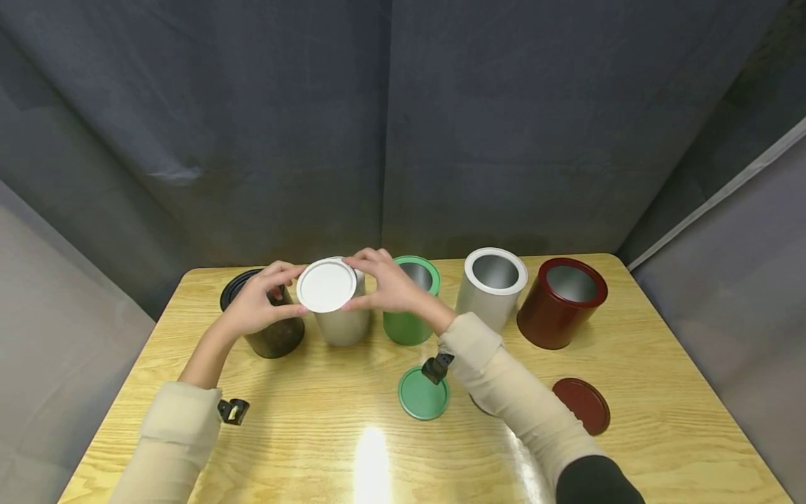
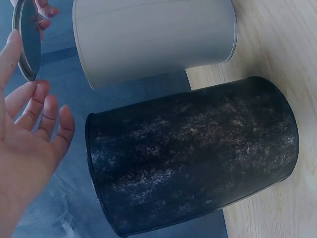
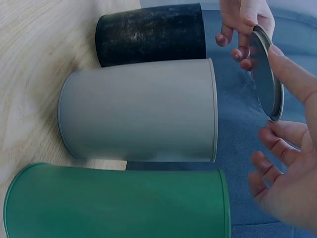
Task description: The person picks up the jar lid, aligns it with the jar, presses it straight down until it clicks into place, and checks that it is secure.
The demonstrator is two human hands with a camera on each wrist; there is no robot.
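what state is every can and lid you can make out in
white lid: held by left hand and right hand, clear of left white can
left white can: upright, top hidden
black can: upright, lid unclear
green can: upright, open
right white can: upright, open
red can: upright, open
green lid: on table
red lid: on table

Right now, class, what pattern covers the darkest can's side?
The darkest can has a mottled black side with paler patches; the left wrist view shows it best.

Left fingers [image 1: 285, 274] and right fingers [image 1: 364, 264] pinch, facing each other, both arms [image 1: 497, 378] extended.
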